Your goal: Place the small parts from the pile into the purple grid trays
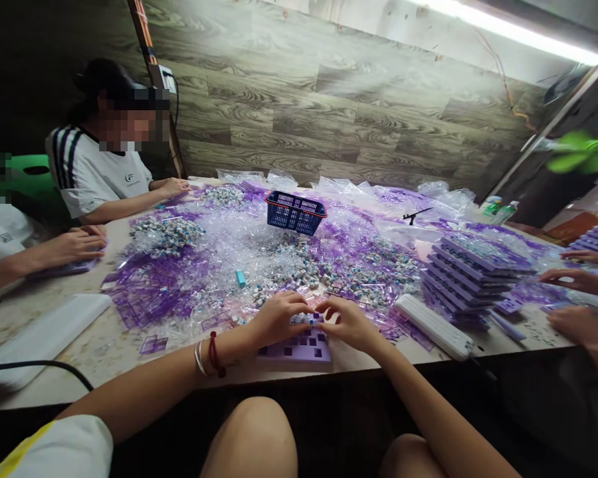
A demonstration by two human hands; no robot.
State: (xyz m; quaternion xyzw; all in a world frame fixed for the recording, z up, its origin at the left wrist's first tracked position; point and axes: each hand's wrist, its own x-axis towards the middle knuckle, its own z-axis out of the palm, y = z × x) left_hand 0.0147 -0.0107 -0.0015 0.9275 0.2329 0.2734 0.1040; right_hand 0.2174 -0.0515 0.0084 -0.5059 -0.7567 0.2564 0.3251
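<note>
Partly hidden behind the hands [282,317] lies a purple tray [303,354].

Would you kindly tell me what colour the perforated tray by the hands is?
Light purple: the tray shows in the head view.

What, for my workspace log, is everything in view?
Table: one, pale, centre
Grid tray: one, lilac, near table edge
Stacked trays: several, lilac, right
Small parts: uncounted, white and blue, centre
Plastic pieces: uncounted, clear and purple, across table
Basket: one, blue with red rim, centre
Block: one, turquoise, centre
Long cases: two, white, left and right
Bags: several, clear, table's back
Stand: one, black, back right
Bottles: at least two, greenish, back right
Fan: one, green, right
Chair: one, green, left
Light: one, white, top
Wall: one, brownish, behind
People: two, white shirts, left
Others' hands: several, right edge
Wristbands: two, red and white, left wrist
Knees: two, below table
Left hand: one, bare, at grid tray
Right hand: one, bare, at grid tray
</note>
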